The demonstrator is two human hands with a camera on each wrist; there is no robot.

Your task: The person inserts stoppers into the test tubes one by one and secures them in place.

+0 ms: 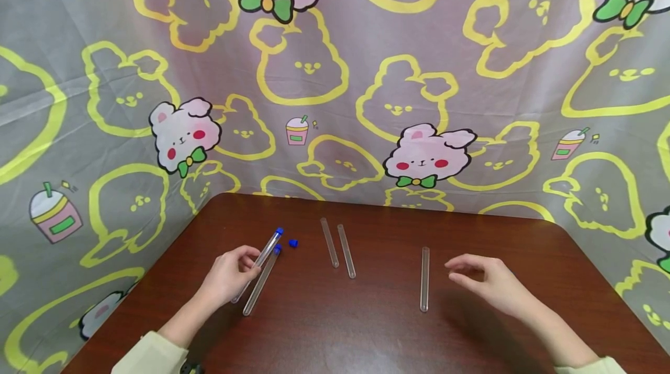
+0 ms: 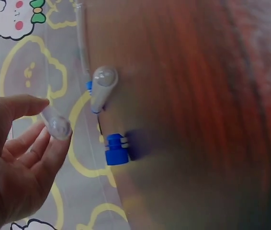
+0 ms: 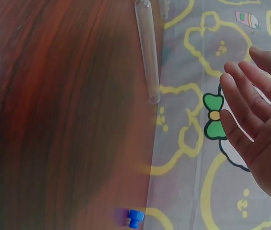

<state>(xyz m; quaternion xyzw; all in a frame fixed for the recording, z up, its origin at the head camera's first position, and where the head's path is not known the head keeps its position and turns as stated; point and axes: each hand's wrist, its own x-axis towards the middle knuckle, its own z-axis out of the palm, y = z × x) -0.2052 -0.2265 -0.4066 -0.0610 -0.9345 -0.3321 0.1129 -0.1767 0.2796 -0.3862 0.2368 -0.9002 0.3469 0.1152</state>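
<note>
My left hand (image 1: pixel 230 274) pinches a clear test tube (image 1: pixel 267 250) with a blue cap, tilted above the table, between thumb and fingers. Just beneath it lies another capped test tube (image 1: pixel 260 284). In the left wrist view, the rounded end of the held tube (image 2: pixel 58 125) points toward the camera. My right hand (image 1: pixel 492 282) hovers over the table, holding nothing, its fingers loosely bent. To its left lies an uncapped test tube (image 1: pixel 424 281), apart from the fingertips. The right wrist view shows this hand (image 3: pixel 257 110) beside the same tube (image 3: pixel 147 52).
Two more uncapped tubes, one left (image 1: pixel 330 243) and one right (image 1: pixel 346 252), lie mid-table. A loose blue cap (image 1: pixel 293 243) sits near the capped tubes. The wrist views show a blue cap (image 2: pixel 117 149) and another blue cap (image 3: pixel 135 218). A patterned curtain (image 1: pixel 335 129) surrounds the brown table (image 1: pixel 377 327).
</note>
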